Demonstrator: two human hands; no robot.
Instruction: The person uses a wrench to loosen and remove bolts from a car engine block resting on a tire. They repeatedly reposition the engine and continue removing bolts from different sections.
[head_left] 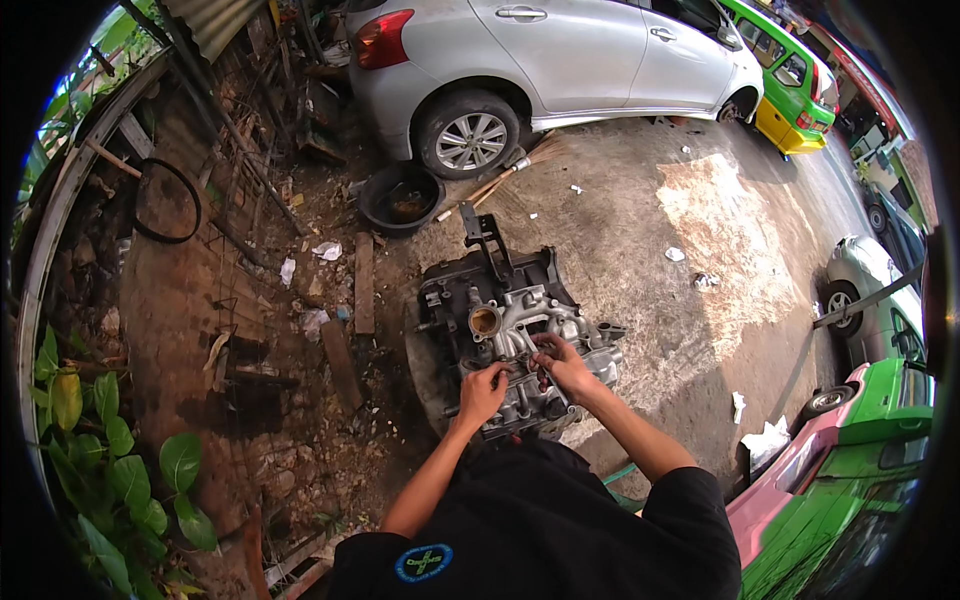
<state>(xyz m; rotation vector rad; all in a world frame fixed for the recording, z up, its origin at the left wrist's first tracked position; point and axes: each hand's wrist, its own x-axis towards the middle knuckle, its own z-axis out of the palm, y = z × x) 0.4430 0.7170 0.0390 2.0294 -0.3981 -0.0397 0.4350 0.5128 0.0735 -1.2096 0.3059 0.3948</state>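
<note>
A grey metal car engine (540,310) stands on the ground in front of me, with a round brownish opening (485,321) on its upper left part and a dark bracket (484,238) rising at its far side. My left hand (484,393) is over the near left part of the engine, thumb and fingers pinched together. Close by on the right, my right hand (563,366) has its fingers curled down against the metal pipes of the engine's near side. What either hand grips is too small and too hidden to make out.
Beyond the engine are a black tub (400,198), a broom (515,172) and a silver car (560,60). Wooden planks (364,285) and litter lie on the dirt to the left, beside leafy plants (130,470). Green and pink vehicles (860,440) stand at right.
</note>
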